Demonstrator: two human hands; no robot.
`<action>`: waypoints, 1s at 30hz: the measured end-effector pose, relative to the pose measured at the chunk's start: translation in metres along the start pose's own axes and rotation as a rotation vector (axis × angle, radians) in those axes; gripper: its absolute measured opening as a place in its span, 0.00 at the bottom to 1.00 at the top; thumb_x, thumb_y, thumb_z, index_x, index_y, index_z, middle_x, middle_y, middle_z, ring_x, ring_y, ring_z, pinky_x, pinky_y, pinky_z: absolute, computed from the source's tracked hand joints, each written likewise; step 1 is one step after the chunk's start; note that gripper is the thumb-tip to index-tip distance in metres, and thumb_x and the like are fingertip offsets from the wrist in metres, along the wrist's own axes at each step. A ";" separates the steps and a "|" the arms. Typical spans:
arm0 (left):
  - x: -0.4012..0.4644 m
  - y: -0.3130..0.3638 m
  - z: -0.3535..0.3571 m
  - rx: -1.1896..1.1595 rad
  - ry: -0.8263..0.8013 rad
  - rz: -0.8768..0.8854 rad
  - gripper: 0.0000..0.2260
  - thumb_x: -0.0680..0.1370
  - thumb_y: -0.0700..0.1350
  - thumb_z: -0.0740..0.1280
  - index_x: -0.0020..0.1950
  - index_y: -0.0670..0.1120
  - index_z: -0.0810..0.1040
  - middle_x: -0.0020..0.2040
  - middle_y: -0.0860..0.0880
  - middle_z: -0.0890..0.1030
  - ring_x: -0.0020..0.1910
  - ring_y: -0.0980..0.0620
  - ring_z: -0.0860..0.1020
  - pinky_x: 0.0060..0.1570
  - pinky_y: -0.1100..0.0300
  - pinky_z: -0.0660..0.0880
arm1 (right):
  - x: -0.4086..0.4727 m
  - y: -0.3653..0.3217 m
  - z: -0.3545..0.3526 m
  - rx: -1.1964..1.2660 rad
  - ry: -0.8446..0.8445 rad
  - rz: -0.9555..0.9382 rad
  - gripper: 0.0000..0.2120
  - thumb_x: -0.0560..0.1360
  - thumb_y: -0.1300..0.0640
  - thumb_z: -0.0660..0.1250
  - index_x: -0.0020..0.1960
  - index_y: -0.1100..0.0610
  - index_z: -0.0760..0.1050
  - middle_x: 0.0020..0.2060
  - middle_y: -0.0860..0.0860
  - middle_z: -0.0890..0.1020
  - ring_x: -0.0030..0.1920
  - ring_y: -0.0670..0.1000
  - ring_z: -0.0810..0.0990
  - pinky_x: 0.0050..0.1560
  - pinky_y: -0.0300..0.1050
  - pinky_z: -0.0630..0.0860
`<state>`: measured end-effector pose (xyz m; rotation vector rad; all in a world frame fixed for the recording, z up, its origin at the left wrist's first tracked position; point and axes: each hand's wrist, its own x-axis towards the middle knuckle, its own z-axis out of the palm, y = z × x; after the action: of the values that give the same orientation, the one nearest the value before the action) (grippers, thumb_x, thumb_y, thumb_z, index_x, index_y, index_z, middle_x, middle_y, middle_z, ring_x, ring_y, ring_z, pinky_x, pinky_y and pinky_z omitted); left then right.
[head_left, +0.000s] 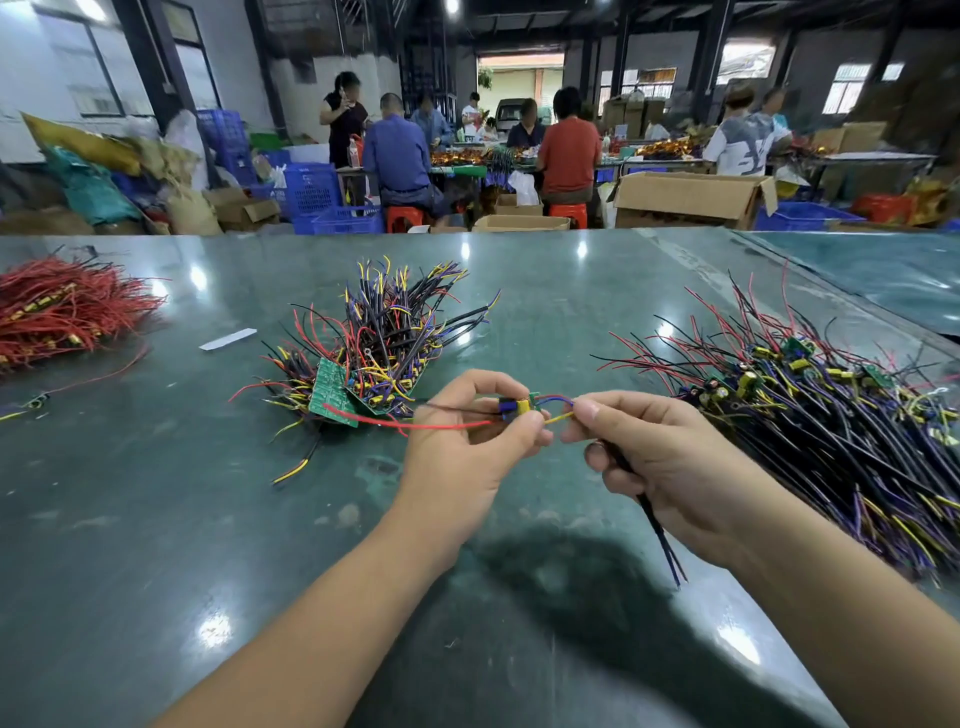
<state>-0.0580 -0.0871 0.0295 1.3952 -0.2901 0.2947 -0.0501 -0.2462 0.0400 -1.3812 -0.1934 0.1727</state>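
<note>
My left hand (467, 431) pinches a small green circuit board (519, 406) with blue and yellow parts, held just above the table. A red wire (415, 422) and a black wire trail from the board to the left. My right hand (660, 457) pinches the blue and yellow wires (558, 408) that leave the board's right side. The same hand's lower fingers curl round a few dark wires (657, 525) that hang down toward me.
On the green table (156, 519), a heap of wired boards (384, 343) lies in the middle and a larger heap (831, 415) at the right. A red wire bundle (62, 312) lies far left, a white strip (228, 339) near it. People sit at tables beyond.
</note>
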 end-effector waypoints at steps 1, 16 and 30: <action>0.001 0.001 -0.001 -0.009 0.023 -0.002 0.11 0.72 0.27 0.67 0.42 0.43 0.75 0.32 0.49 0.81 0.31 0.53 0.81 0.35 0.65 0.78 | -0.001 0.000 0.001 -0.027 -0.016 0.022 0.09 0.65 0.55 0.70 0.40 0.60 0.80 0.33 0.55 0.81 0.25 0.45 0.69 0.22 0.34 0.57; 0.005 0.004 -0.010 0.151 -0.089 -0.150 0.13 0.70 0.27 0.68 0.38 0.46 0.76 0.32 0.43 0.79 0.36 0.42 0.78 0.37 0.57 0.79 | -0.001 0.001 0.002 -0.338 0.085 0.147 0.08 0.72 0.60 0.71 0.34 0.60 0.79 0.27 0.53 0.78 0.23 0.44 0.65 0.21 0.33 0.59; 0.005 0.011 -0.015 0.045 -0.083 -0.169 0.10 0.73 0.28 0.67 0.45 0.43 0.77 0.30 0.48 0.81 0.28 0.55 0.81 0.32 0.65 0.77 | -0.008 -0.011 -0.004 -0.598 -0.196 -0.123 0.11 0.74 0.59 0.69 0.33 0.54 0.78 0.24 0.46 0.77 0.25 0.42 0.65 0.26 0.31 0.61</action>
<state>-0.0573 -0.0706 0.0389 1.4684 -0.2339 0.1046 -0.0569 -0.2539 0.0500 -1.9403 -0.5231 0.1533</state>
